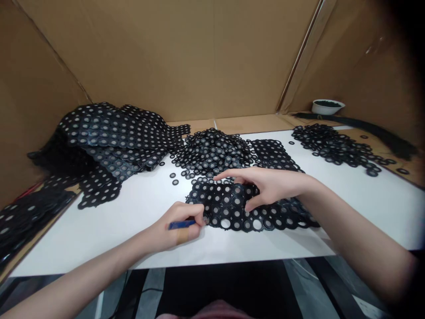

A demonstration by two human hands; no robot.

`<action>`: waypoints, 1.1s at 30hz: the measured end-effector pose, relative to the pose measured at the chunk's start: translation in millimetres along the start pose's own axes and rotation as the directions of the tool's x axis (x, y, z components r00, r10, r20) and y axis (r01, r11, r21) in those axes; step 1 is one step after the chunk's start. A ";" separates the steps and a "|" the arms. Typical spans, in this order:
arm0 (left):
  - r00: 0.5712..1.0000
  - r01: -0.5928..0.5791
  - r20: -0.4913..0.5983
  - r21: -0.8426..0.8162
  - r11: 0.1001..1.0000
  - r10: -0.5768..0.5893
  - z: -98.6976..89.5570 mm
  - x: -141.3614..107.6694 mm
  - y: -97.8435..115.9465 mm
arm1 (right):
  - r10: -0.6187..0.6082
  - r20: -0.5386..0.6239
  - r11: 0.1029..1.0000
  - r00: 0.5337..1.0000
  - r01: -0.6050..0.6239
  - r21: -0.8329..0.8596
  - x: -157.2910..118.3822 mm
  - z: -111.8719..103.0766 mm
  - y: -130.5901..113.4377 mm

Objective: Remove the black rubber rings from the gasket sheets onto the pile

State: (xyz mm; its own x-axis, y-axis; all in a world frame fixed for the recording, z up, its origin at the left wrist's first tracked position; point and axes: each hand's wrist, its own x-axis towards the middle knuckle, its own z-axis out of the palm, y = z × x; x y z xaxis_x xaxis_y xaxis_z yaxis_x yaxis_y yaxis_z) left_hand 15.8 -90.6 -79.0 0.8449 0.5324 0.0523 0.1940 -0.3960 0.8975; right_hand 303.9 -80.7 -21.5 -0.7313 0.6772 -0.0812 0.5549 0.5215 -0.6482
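A black sheet of joined rings with pale round centres [237, 201] lies on the white tabletop [159, 243]. At its front left corner, my left hand [184, 221] is closed around a small blue tool [182, 224], its fingertips touching the sheet's edge. A strip of tan tape wraps one finger. My right hand [262, 186] is over the middle of the sheet, thumb and fingers spread apart, with nothing visible between them. Two larger white openings show along the sheet's front edge. Behind the hands rises a heap of loose black rings [215, 150].
A large folded mass of ring sheet [116, 133] fills the back left, with more sheet [29, 217] at the left edge. Loose rings [335, 146], a white bowl [327, 106] and black strands [375, 128] are at the back right. Cardboard walls [199, 57] surround the table.
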 end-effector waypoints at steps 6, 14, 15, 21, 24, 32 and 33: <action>1.000 -0.002 0.003 0.005 1.000 0.002 0.0 1.0 -0.4 | -0.037 -0.009 0.999 0.999 0.037 0.011 -0.3 0.6 -1.7; 0.999 0.037 -0.001 0.032 0.999 -0.037 -0.6 0.1 1.4 | -0.077 0.019 0.997 0.997 0.077 -0.010 -1.1 5.3 -1.1; 0.999 0.040 -0.001 0.035 0.999 -0.040 -0.6 0.2 2.4 | -0.064 0.018 0.998 0.998 0.064 -0.017 -1.2 7.7 -1.3; 0.999 0.041 -0.010 0.047 0.998 -0.041 0.0 2.3 8.7 | -0.008 -0.057 1.000 0.998 0.008 0.012 1.5 29.6 3.3; 0.998 0.037 -0.057 -0.051 0.998 -0.040 -1.8 1.1 0.8 | 0.004 -0.080 0.998 0.997 0.000 0.056 2.9 36.2 8.3; 0.990 -0.048 -0.140 -0.238 0.970 0.014 7.5 8.4 4.7 | -0.026 -0.054 0.990 0.998 0.033 0.140 4.0 37.6 6.8; 0.994 -0.044 -0.106 -0.219 0.975 0.021 11.6 12.5 9.4 | -0.037 -0.060 0.987 0.997 0.046 0.156 3.9 38.1 5.9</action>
State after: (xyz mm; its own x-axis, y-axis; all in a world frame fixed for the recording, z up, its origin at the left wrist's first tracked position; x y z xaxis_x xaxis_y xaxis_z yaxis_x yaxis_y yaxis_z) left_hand 33.9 -96.3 -75.0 0.7910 0.6003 0.1178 0.0423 -0.2457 0.9684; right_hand 289.2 -94.7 -54.5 -0.7263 0.6873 -0.0113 0.4518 0.4650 -0.7613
